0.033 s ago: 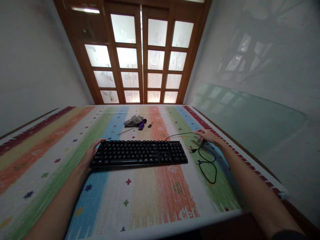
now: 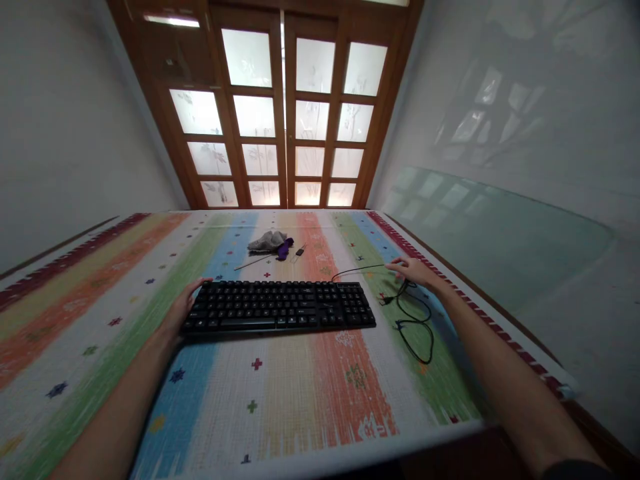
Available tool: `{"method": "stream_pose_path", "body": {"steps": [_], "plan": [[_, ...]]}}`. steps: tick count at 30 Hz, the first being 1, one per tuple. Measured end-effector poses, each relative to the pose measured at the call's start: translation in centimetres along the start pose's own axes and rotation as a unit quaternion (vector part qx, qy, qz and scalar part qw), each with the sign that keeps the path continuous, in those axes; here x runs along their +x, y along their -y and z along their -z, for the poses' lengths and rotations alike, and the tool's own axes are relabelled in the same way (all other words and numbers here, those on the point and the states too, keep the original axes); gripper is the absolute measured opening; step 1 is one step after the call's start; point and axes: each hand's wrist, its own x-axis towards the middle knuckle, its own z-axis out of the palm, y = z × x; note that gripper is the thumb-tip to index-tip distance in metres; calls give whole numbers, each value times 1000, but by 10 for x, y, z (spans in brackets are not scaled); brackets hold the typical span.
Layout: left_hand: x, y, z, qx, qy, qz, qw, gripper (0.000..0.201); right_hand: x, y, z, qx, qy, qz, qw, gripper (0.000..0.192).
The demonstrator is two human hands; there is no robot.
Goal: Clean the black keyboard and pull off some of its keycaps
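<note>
A black computer keyboard (image 2: 280, 307) lies on the striped tablecloth in front of me. My left hand (image 2: 183, 308) grips its left end, with the fingertips at the far corner and part of the hand hidden behind the edge. To the right of the keyboard, my right hand (image 2: 413, 271) is closed on the keyboard's thin black cable (image 2: 417, 323). From the back of the keyboard the cable runs taut to the fingers. Its slack hangs below the hand in loose loops on the cloth, where a USB plug (image 2: 387, 301) lies.
Beyond the keyboard lie a crumpled grey cloth (image 2: 269, 242), a purple piece of cloth (image 2: 285, 249), a thin rod (image 2: 253, 262) and a small black item (image 2: 299, 252). A pale glass panel (image 2: 490, 230) leans along the right wall. Wooden doors (image 2: 287, 107) stand behind the table.
The cable's loops on the cloth have shifted very slightly up and left, along with a tiny movement of my right hand. The keyboard and my left hand stay put.
</note>
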Motion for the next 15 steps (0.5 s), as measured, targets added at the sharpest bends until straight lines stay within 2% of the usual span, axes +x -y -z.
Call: {"method": "stream_pose_path", "body": {"steps": [2,7,11,13,15], "plan": [[0,1,1,3,7,-10,1000,30,0,3,-9,-95,-43,10,994,33],[-1,1,4,-3,16,-19,1000,30,-12,10,-36,-229,-102,18,968,40],[1,2,6,6,-50,-38,998,24,-23,26,-42,-256,-152,106,949,36],[2,2,6,12,-42,-15,999,24,-32,40,-41,-254,-147,130,947,37],[3,2,5,19,-10,22,1000,26,-44,55,-42,-263,-88,135,951,43]]}}
